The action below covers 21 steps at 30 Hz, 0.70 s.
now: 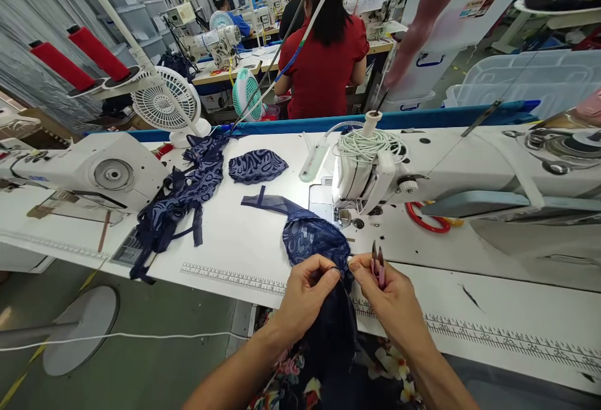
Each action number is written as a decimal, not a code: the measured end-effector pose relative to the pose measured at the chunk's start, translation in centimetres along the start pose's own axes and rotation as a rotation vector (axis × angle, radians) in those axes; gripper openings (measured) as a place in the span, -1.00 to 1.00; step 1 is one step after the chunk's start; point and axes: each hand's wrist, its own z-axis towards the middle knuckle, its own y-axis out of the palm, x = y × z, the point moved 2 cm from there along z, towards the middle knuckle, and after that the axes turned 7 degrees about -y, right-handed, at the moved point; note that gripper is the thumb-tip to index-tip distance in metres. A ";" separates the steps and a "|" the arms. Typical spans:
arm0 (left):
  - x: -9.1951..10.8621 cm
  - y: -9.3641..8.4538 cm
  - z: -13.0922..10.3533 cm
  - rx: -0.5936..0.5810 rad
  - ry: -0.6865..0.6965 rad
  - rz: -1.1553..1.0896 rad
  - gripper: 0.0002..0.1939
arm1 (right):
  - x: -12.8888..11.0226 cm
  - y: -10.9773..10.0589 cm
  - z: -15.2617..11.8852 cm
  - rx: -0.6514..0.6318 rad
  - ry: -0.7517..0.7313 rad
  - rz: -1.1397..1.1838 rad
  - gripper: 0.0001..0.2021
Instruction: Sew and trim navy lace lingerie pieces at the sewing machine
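Observation:
A navy lace bra piece [315, 235] lies partly on the white sewing table and hangs over its front edge toward my lap. My left hand [307, 291] is closed, thumb and fingertips pinching the edge of the dark fabric. Close beside it, my right hand [392, 294] pinches at the same edge, with thread snips [378, 265] tucked in its fingers, blades pointing up. Just beyond the hands stands the sewing machine head [361, 175]; its needle area is near the fabric but apart from my fingers. What lies between the fingertips is too small to make out.
A loose navy lace piece [257, 166] and a heap of navy lace garments [188, 188] lie to the left. Red-handled scissors [427, 219] rest under the machine arm. A second machine [107, 169] and a white fan [166, 100] stand left. A person in red [323, 53] sits ahead.

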 end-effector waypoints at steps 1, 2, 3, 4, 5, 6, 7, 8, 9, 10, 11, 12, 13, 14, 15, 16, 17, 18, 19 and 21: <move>0.0 0.0 0.0 0.005 -0.019 -0.023 -0.73 | 0.0 -0.5 0.0 0.006 0.004 -0.015 -0.65; -0.1 -0.1 0.1 0.016 -0.031 -0.039 -0.73 | -0.1 -1.1 -0.1 0.021 -0.003 -0.039 -0.65; -0.1 -0.1 0.1 0.026 -0.036 -0.048 -0.73 | -0.2 -1.7 -0.4 0.043 -0.011 -0.061 -0.65; -0.1 -0.2 0.1 0.037 -0.035 -0.053 -0.73 | -0.4 -2.2 -0.8 0.049 -0.017 -0.076 -0.63; -0.1 -0.2 0.2 0.044 -0.032 -0.051 -0.73 | -0.6 -2.6 -1.3 0.027 -0.021 -0.089 -0.62; -0.1 -0.2 0.2 0.048 -0.026 -0.045 -0.73 | -0.7 -2.8 -1.8 -0.026 -0.022 -0.107 -0.62; -0.1 -0.2 0.2 0.050 -0.020 -0.036 -0.74 | -0.8 -2.7 -2.4 -0.095 -0.023 -0.133 -0.63; -0.1 -0.2 0.2 0.050 -0.014 -0.027 -0.74 | -0.9 -2.6 -3.0 -0.164 -0.028 -0.167 -0.64; -0.1 -0.2 0.2 0.049 -0.006 -0.016 -0.75 | -0.9 -2.3 -3.4 -0.213 -0.034 -0.209 -0.64; -0.1 -0.1 0.2 0.047 0.002 -0.004 -0.76 | -0.8 -2.0 -3.7 -0.246 -0.043 -0.249 -0.64; -0.1 -0.1 0.2 0.046 0.011 0.008 -0.76 | -0.7 -1.7 -3.9 -0.260 -0.046 -0.280 -0.62; -0.1 0.0 0.1 0.045 0.016 0.020 -0.77 | -0.6 -1.4 -4.0 -0.260 -0.044 -0.299 -0.61; -0.1 0.0 0.1 0.046 0.020 0.030 -0.77 | -0.4 -1.2 -4.0 -0.259 -0.038 -0.309 -0.61; 0.0 0.0 0.0 0.048 0.024 0.036 -0.78 | -0.3 -1.0 -3.9 -0.257 -0.028 -0.315 -0.60; 0.0 0.0 0.0 0.051 0.028 0.041 -0.78 | -0.2 -0.9 -3.8 -0.257 -0.020 -0.318 -0.59; -0.1 0.1 -0.1 0.054 0.031 0.045 -0.79 | -0.1 -0.9 -3.6 -0.255 -0.013 -0.319 -0.59; -0.1 0.1 -0.1 0.057 0.035 0.049 -0.79 | -0.1 -0.9 -3.5 -0.253 -0.003 -0.318 -0.58; -0.1 0.1 -0.1 0.058 0.038 0.054 -0.79 | -0.1 -0.9 -3.4 -0.250 0.005 -0.314 -0.57; -0.2 0.1 -0.1 0.060 0.038 0.060 -0.80 | -0.2 -0.9 -3.3 -0.252 0.014 -0.309 -0.56; -0.4 0.1 -0.1 0.061 0.035 0.075 -0.80 | -0.2 -0.9 -3.2 -0.260 0.029 -0.293 -0.55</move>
